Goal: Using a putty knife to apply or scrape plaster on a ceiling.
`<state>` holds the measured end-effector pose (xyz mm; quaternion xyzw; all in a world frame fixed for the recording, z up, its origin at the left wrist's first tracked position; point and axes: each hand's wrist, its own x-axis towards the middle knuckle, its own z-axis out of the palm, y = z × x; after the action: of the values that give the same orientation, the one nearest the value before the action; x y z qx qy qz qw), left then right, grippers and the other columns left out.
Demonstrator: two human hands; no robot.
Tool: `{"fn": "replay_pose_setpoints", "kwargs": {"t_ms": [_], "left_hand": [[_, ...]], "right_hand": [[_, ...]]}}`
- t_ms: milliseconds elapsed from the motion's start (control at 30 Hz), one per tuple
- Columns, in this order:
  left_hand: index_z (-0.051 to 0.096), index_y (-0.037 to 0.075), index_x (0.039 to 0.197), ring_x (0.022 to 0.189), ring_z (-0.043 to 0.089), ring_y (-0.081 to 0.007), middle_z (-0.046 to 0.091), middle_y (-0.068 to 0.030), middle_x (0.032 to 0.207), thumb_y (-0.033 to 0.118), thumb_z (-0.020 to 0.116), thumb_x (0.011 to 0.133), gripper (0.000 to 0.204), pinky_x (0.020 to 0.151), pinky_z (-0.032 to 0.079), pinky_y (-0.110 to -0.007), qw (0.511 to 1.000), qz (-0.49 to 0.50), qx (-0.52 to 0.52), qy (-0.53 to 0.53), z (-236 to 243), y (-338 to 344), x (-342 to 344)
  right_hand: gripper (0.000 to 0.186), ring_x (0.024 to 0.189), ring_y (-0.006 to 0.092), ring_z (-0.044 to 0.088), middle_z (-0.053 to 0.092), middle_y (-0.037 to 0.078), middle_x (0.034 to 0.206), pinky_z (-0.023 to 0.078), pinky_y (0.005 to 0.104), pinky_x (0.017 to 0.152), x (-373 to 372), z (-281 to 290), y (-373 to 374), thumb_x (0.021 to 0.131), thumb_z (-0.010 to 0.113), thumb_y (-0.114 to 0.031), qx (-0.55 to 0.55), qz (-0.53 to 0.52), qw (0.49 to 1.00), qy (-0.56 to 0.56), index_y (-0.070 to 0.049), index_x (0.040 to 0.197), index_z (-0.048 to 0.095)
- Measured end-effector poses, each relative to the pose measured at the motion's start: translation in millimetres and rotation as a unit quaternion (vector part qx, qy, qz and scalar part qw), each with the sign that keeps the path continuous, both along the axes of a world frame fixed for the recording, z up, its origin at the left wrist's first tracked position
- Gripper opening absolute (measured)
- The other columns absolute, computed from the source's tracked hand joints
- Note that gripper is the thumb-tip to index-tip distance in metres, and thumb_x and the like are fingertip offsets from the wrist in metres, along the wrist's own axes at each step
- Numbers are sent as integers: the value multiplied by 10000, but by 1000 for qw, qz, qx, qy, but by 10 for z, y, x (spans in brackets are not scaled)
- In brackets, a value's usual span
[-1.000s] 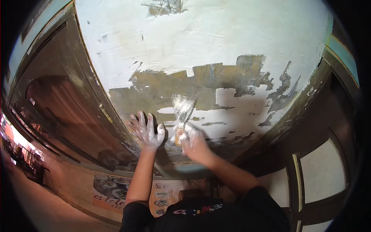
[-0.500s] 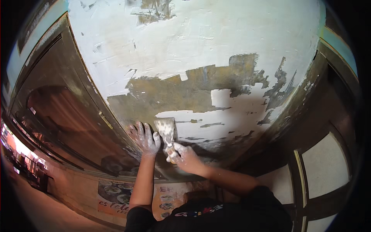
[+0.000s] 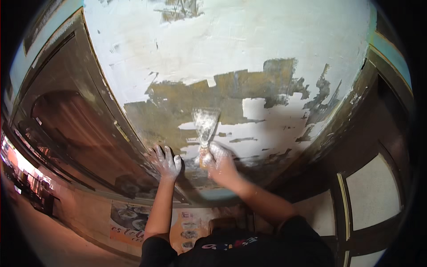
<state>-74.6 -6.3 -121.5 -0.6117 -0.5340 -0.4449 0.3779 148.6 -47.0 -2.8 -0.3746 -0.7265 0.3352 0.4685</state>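
Observation:
In front of me is a wall [image 3: 227, 40] patched with white filler, with a ragged brownish-grey bare band across its middle. My right hand [image 3: 218, 162] grips a putty knife [image 3: 206, 123] by its handle. Its wide blade, smeared white, points up and lies over the bare band, at the left end of a fresh white strip. Dusted with white powder, my left hand [image 3: 167, 162] rests with fingers spread at the wall's lower left edge, beside the wooden frame.
To the left stands a dark wooden door or window frame [image 3: 91, 66] with a reddish pane. On the right is a dark panelled door [image 3: 373, 191] with pale panels. Below, a printed food poster [image 3: 129, 220] hangs near my left forearm.
The putty knife in my right hand has moved up and to the right along the wall. My left hand has stayed nearly in place.

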Motion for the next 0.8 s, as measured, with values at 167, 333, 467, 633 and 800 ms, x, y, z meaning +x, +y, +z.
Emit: {"fn": "replay_pose_setpoints", "kwargs": {"t_ms": [167, 333, 467, 633, 800], "left_hand": [[270, 119, 1411, 1349, 50, -503, 127, -242, 1482, 313, 588, 787, 726, 1024, 58, -688, 999, 9, -32, -25, -188, -48, -30], [251, 98, 1411, 1343, 38, -517, 94, -250, 1485, 322, 593, 784, 748, 1016, 56, -697, 999, 18, -43, -17, -222, -75, -4], [194, 138, 1444, 1353, 30, -496, 66, -228, 1497, 354, 581, 789, 791, 1016, 50, -698, 998, 28, -54, -19, -192, -124, 25], [176, 169, 1452, 1359, 14, -484, 58, -228, 1498, 378, 586, 789, 807, 1020, 38, -692, 999, 24, -42, -14, -208, -119, -4], [203, 183, 1447, 1358, -8, -486, 38, -235, 1499, 415, 630, 757, 843, 1014, 28, -696, 998, 8, -60, -14, -90, -205, 22]], "right_hand": [[223, 679, 161, 637, 621, 91, 722, 491, 324, 635, -12, -101, -127, 914, 503, -185, -117, 41, 992, 8, 3, 1025, 551], [206, 528, 149, 566, 638, 104, 741, 453, 302, 503, -34, -396, -162, 908, 500, -186, -136, 76, 988, 7, -4, 983, 561], [225, 516, 213, 599, 654, 153, 774, 461, 350, 491, -8, -39, -62, 899, 507, -185, -112, 51, 992, 7, 1, 1017, 553], [291, 555, 217, 627, 633, 139, 725, 490, 346, 518, -25, -566, -270, 892, 511, -164, -214, 114, 970, -19, 6, 1129, 506], [270, 484, 231, 601, 610, 149, 649, 490, 360, 533, -52, -69, -43, 898, 525, -222, -133, 74, 988, -18, 8, 1040, 531]]}}
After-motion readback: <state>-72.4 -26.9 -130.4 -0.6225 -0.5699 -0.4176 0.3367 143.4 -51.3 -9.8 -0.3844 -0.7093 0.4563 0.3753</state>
